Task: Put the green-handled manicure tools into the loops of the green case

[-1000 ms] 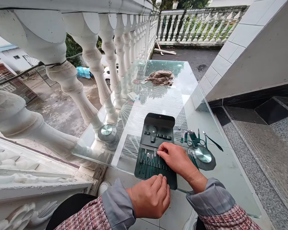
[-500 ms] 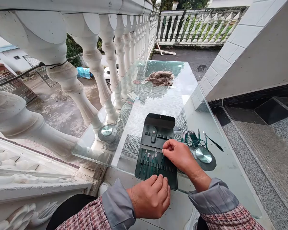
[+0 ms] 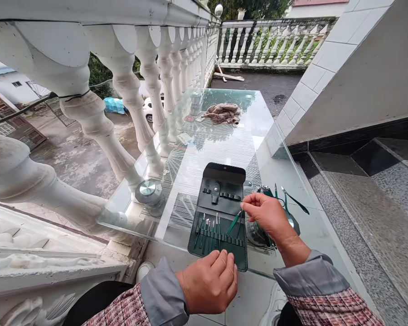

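A dark green manicure case lies unfolded on a glass table, several slim metal-tipped tools tucked in the loops of its lower half. My left hand is curled over the case's near edge, its thumb hidden. Between thumb and forefinger, my right hand pinches the metal end of a slender green manicure tool, which slants over the case's right side. Partly behind that hand lie other tools, among them green-handled nippers.
The glass tabletop carries a crumpled brown cloth at its far end and a small card on the left. A white balustrade runs along the left. Stone steps rise on the right.
My right hand has shifted right, and the green tool now shows slanting from its fingertips above the loops. My left hand stays at the case's near edge. The view has shifted slightly.
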The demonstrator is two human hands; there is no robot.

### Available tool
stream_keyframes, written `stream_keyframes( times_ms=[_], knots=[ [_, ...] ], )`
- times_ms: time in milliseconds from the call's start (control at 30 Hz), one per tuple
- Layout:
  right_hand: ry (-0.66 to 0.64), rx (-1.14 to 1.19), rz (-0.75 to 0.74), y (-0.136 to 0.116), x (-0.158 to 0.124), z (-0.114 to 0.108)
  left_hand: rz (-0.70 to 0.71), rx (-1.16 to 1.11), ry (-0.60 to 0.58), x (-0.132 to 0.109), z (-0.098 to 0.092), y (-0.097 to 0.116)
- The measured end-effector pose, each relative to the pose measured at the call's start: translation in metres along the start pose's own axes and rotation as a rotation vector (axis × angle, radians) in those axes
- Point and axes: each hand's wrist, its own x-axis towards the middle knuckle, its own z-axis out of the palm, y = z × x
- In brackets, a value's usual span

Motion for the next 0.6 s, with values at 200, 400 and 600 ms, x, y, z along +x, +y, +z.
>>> stream_keyframes(
  times_ms=[200,400,600],
  knots=[
    [0.002,0.055,0.020,0.003,0.001,-0.003,0.006,0.006,-0.036,0.000,0.000,0.000],
    [0.015,0.051,0.025,0.004,0.002,-0.025,-0.001,-0.003,-0.023,0.001,-0.002,-0.001],
    [-0.023,-0.127,0.028,0.017,0.001,-0.038,0.017,0.010,-0.040,0.001,-0.002,-0.001]
  ],
)
